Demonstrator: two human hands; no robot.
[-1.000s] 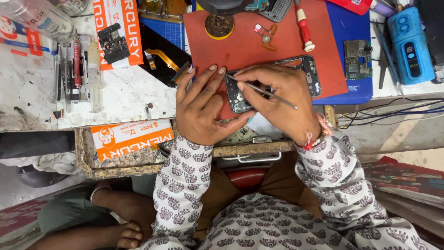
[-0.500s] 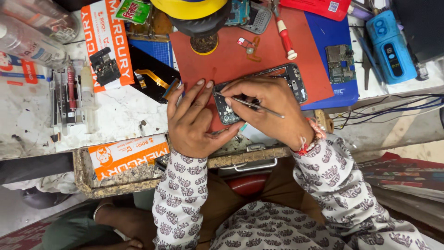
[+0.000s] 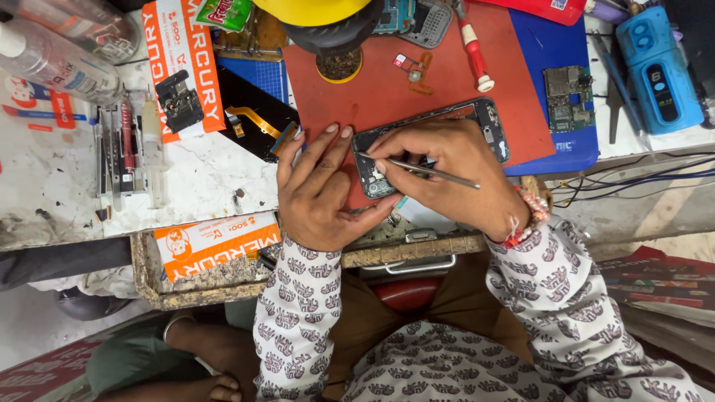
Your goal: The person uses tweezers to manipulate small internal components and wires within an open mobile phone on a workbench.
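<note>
An opened dark phone body point(image 3: 488, 123) lies on a red work mat point(image 3: 387, 82). My left hand point(image 3: 320, 190) rests flat on the mat at the phone's left end, thumb against its near edge, steadying it. My right hand point(image 3: 454, 175) covers the phone's middle and pinches thin metal tweezers point(image 3: 424, 170), whose tip points left into the phone's interior. Much of the phone is hidden under both hands.
A screwdriver with a red and white handle point(image 3: 474, 48), a small orange flex part point(image 3: 417, 71), a green circuit board point(image 3: 567, 97) on a blue mat, a blue device point(image 3: 659, 71), a black screen panel point(image 3: 253, 119), hand tools point(image 3: 123, 152), clear bottles point(image 3: 52, 59), an open drawer point(image 3: 216, 257) surround me.
The view has shifted so the bench sits lower in frame. Both hands stay on the phone; my right hand and the tweezers have moved slightly left along it.
</note>
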